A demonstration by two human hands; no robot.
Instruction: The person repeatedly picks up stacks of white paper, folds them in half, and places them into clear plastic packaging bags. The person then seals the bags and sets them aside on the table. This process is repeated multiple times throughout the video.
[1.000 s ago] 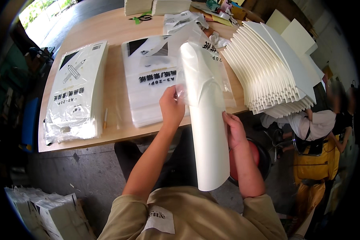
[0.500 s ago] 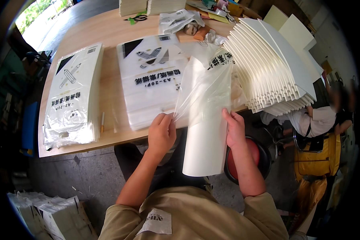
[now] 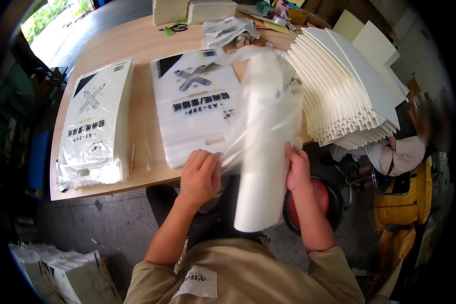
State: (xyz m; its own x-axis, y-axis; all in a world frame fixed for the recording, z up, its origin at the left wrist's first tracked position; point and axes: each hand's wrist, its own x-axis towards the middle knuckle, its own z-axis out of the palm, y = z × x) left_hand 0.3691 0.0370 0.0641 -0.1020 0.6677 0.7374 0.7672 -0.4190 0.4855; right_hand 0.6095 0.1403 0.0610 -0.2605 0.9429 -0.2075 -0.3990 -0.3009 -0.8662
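A curved batch of white paper sheets (image 3: 261,195) stands out over the table's near edge, its upper part inside a clear plastic bag (image 3: 233,137). My left hand (image 3: 201,175) pinches the bag's edge, fingers curled. On the right side my right hand (image 3: 298,164) grips the paper, thumb on its face. Left of the bag lies a flat stack of printed clear bags (image 3: 190,121) with a crossed-pencil picture. Farther left is a pile of filled paper packs (image 3: 93,121) in the same wrapping. The upper end of the bag is blurred.
Fanned stacks of white paper (image 3: 334,86) fill the table's right side. Scissors (image 3: 175,27), crumpled plastic (image 3: 225,33) and paper blocks (image 3: 213,11) lie at the back. A red-seated stool (image 3: 316,202) stands below the edge. Another person (image 3: 403,157) sits at the right. Wrapped stacks (image 3: 68,273) stand lower left.
The paper has shifted slightly down toward me, and the bag now reaches farther over its upper part. Both hands have moved a little nearer, still holding on.
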